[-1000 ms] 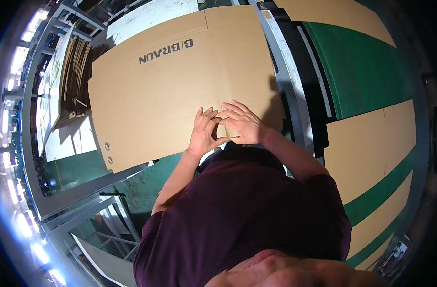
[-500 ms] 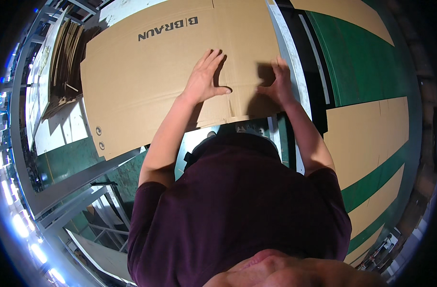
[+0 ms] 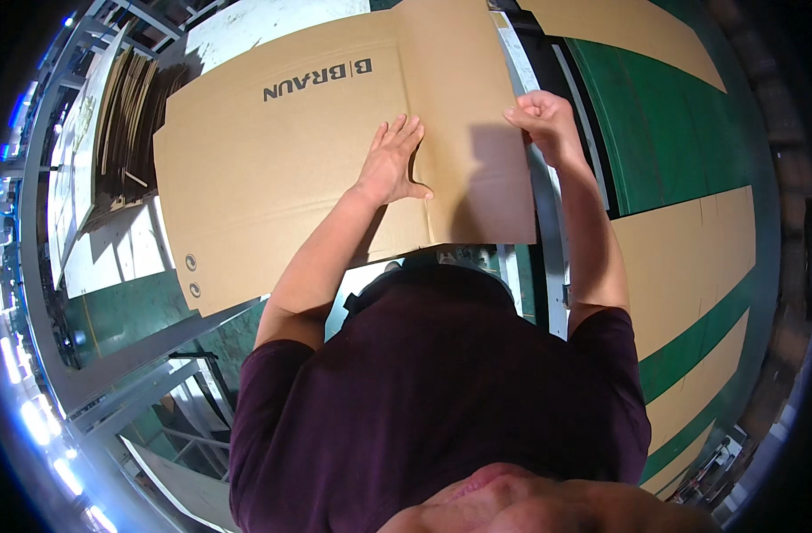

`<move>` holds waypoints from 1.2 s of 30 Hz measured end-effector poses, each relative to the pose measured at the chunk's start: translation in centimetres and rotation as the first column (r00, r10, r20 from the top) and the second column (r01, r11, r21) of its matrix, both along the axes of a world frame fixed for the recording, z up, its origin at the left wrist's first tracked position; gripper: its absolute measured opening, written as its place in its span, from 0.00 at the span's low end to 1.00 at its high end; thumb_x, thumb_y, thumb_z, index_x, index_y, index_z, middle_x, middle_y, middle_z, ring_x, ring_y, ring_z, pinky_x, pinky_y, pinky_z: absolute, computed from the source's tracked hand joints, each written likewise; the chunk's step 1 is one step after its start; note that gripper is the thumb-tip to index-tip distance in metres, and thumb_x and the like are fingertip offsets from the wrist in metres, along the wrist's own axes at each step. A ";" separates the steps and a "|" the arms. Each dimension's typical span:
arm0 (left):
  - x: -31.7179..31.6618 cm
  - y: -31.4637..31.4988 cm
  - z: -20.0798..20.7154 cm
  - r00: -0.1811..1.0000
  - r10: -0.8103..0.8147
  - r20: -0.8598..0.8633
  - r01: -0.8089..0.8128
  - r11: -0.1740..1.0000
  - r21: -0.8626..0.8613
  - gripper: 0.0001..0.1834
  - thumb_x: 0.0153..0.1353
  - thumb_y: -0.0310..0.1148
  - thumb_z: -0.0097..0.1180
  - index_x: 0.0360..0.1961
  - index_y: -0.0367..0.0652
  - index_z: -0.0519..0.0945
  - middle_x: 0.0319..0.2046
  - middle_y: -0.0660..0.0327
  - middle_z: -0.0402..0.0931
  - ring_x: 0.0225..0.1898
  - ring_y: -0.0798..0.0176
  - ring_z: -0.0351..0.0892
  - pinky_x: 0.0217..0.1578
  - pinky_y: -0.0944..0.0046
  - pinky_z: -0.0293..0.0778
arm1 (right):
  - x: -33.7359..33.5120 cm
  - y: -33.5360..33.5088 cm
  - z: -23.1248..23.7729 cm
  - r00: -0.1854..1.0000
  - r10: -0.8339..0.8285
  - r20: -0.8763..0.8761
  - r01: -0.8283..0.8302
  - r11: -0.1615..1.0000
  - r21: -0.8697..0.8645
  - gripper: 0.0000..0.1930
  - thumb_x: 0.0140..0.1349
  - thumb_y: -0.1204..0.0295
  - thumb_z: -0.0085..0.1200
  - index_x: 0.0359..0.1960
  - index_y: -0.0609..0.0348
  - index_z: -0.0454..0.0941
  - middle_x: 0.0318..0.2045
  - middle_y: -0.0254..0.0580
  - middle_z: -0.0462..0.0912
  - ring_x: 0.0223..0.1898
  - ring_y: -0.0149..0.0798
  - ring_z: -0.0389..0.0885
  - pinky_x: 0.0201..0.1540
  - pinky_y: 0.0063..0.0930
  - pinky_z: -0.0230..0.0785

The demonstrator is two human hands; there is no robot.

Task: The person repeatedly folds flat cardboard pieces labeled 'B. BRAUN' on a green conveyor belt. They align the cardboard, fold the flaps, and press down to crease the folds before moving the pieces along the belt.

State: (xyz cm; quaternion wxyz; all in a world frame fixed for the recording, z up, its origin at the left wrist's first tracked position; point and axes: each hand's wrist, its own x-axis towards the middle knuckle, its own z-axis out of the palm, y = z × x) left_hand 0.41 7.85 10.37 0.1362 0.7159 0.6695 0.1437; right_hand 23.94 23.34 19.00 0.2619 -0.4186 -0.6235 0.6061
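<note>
A large brown cardboard sheet [image 3: 273,169] with dark print lies on the work surface before me. Flat on it, fingers stretched, rests my left hand [image 3: 393,164], just left of a crease line. To the right of that crease, a flap [image 3: 463,115] of the same sheet tilts up. My right hand [image 3: 546,120] pinches the flap's right edge between thumb and curled fingers. A dark shadow of the hand and arm falls across the flap.
Upright cardboard pieces [image 3: 126,115] stand in a bundle at the far left. To the right runs a green surface [image 3: 668,115] with more cardboard sheets [image 3: 685,258] lying on it. A pale metal rail [image 3: 548,195] passes beneath my right forearm.
My right hand has shifted right and closed on the sheet's right edge, and the flap has lifted along the crease. My left hand and the sheet have moved slightly toward me.
</note>
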 end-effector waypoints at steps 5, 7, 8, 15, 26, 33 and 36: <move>-0.1 0.0 0.0 1.000 -0.006 -0.013 0.007 0.999 0.045 0.61 0.30 0.56 0.74 0.66 0.39 0.61 0.70 0.55 0.53 0.73 0.53 0.43 0.71 0.50 0.40 | 1.0 1.6 -3.2 0.998 -0.042 -0.037 0.044 0.997 0.057 0.06 0.53 0.79 0.61 0.31 0.66 0.78 0.25 0.36 0.82 0.24 0.25 0.77 0.28 0.20 0.70; 0.7 0.2 0.2 0.999 -0.008 -0.046 0.011 0.998 0.054 0.60 0.32 0.56 0.73 0.65 0.38 0.62 0.69 0.55 0.53 0.72 0.52 0.43 0.71 0.49 0.40 | 2.8 2.5 -8.3 0.993 -0.118 -0.004 0.118 0.993 0.023 0.06 0.54 0.80 0.60 0.34 0.67 0.79 0.28 0.38 0.83 0.26 0.27 0.79 0.31 0.20 0.72; 1.2 0.2 0.3 0.998 -0.014 -0.061 0.017 0.998 0.061 0.59 0.33 0.57 0.72 0.65 0.38 0.62 0.69 0.55 0.53 0.72 0.52 0.43 0.71 0.49 0.41 | 3.5 2.7 -10.6 0.986 -0.150 0.071 0.150 0.989 0.006 0.09 0.55 0.79 0.60 0.37 0.69 0.80 0.29 0.40 0.84 0.29 0.27 0.80 0.34 0.20 0.73; 4.4 -6.7 0.6 0.995 -0.059 0.085 0.045 0.987 0.154 0.47 0.42 0.53 0.69 0.60 0.35 0.69 0.64 0.49 0.62 0.68 0.46 0.54 0.68 0.46 0.50 | 3.2 3.7 -11.2 0.990 -0.138 0.041 0.142 0.983 -0.116 0.12 0.55 0.79 0.60 0.42 0.71 0.79 0.32 0.43 0.84 0.30 0.29 0.81 0.37 0.21 0.73; 6.9 -9.6 -1.2 0.996 -0.080 0.025 0.065 0.926 0.372 0.23 0.46 0.34 0.66 0.44 0.35 0.79 0.47 0.52 0.77 0.55 0.49 0.72 0.56 0.53 0.69 | 2.4 3.5 -11.2 0.981 -0.176 0.086 0.179 0.983 -0.027 0.12 0.51 0.75 0.63 0.37 0.68 0.80 0.31 0.41 0.84 0.29 0.29 0.81 0.34 0.23 0.75; 6.9 -8.9 -1.6 0.987 -0.153 -0.039 0.157 0.917 0.368 0.18 0.46 0.32 0.63 0.39 0.34 0.80 0.44 0.52 0.77 0.52 0.51 0.73 0.55 0.54 0.69 | 3.6 1.1 -12.4 0.946 -0.302 0.117 0.239 0.895 0.377 0.16 0.53 0.73 0.65 0.43 0.65 0.80 0.33 0.41 0.84 0.35 0.31 0.82 0.39 0.22 0.75; 6.7 -8.6 -2.2 0.983 -0.173 -0.061 0.183 0.904 0.387 0.19 0.46 0.32 0.64 0.40 0.33 0.80 0.44 0.51 0.77 0.51 0.50 0.75 0.53 0.53 0.71 | 11.1 0.1 -16.7 0.805 -0.579 0.128 0.509 0.786 0.351 0.21 0.53 0.70 0.66 0.48 0.62 0.78 0.40 0.40 0.82 0.40 0.31 0.80 0.45 0.24 0.72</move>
